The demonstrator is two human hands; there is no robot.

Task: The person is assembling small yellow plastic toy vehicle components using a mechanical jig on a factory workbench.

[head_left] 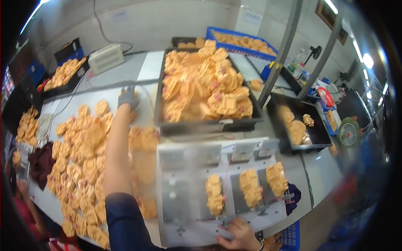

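Observation:
My left hand (128, 98), in a grey glove, reaches far across the table beside a spread pile of tan moulded plastic parts (86, 163). Its fingers look stretched out, with no part visible in them. At the front edge of a pale test fixture (190, 228), my bare right hand (239, 235) is closed around a small metal clamp lever (225, 229). Three tan parts sit side by side on the fixture: a left one (214, 194), a middle one (250, 187) and a right one (277, 179). The fixture's left side is blurred.
A black tray (201, 125) heaped with tan parts stands behind the fixture. To its right is another black tray (312, 147) with a few parts. Grey metal posts (281, 54) rise between them. A blue basket (268, 52) and a beige box (106, 58) stand farther back.

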